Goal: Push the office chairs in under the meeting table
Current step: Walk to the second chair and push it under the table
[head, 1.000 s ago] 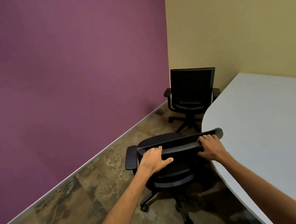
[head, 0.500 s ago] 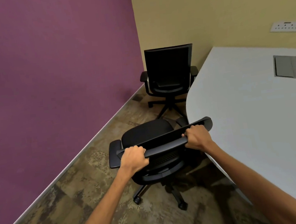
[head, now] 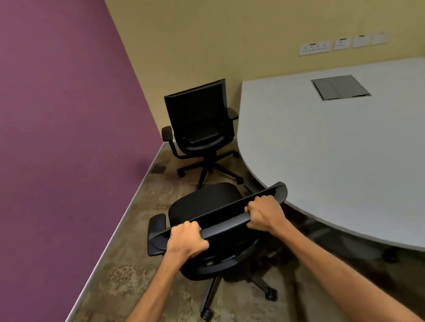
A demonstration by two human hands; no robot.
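A black office chair (head: pixel 205 203) stands just below me, its seat out on the carpet beside the curved edge of the pale grey meeting table (head: pixel 336 153). My left hand (head: pixel 187 239) and my right hand (head: pixel 264 214) both grip the top bar of its backrest. The right end of the backrest touches or overlaps the table's rim. A second black chair (head: pixel 199 120) stands in the far corner, its right armrest close to the table edge.
A purple wall (head: pixel 45 126) runs along the left with a pale skirting strip, leaving a narrow band of patterned carpet (head: pixel 129 282). A grey cable hatch (head: pixel 340 87) is set in the tabletop. Wall sockets (head: pixel 315 48) sit on the yellow back wall.
My view has swung right and down, showing more tabletop. Both hands have closed tighter on the backrest bar, and the near chair has turned slightly with its right end against the table's rim.
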